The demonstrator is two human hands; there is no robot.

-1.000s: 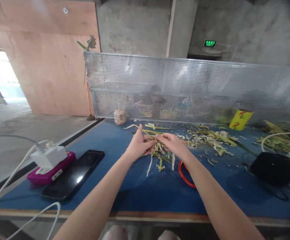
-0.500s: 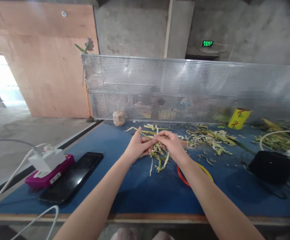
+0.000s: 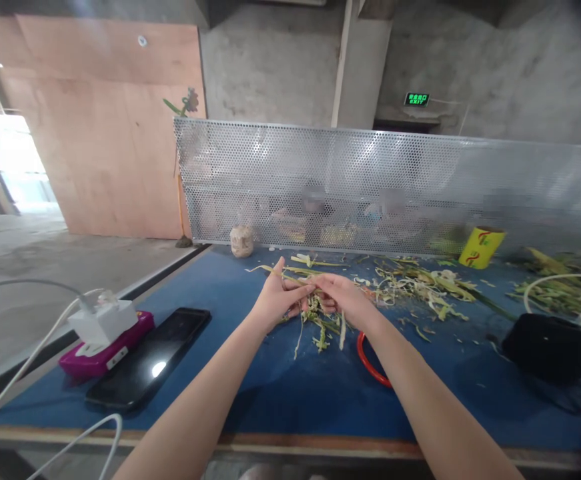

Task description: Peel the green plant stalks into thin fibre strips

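Blue table (image 3: 280,387) held scattered plant scraps (image 3: 420,283). Left hand (image 3: 276,300), right hand (image 3: 343,298) both pinched thin green stalk (image 3: 290,277); phone (image 3: 153,355) at 8 o'clock.

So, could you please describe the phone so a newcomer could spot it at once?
Start at the blue table and go to its near left corner. The phone lies flat beside a magenta box topped by a white charger; it alone is a glossy black slab.
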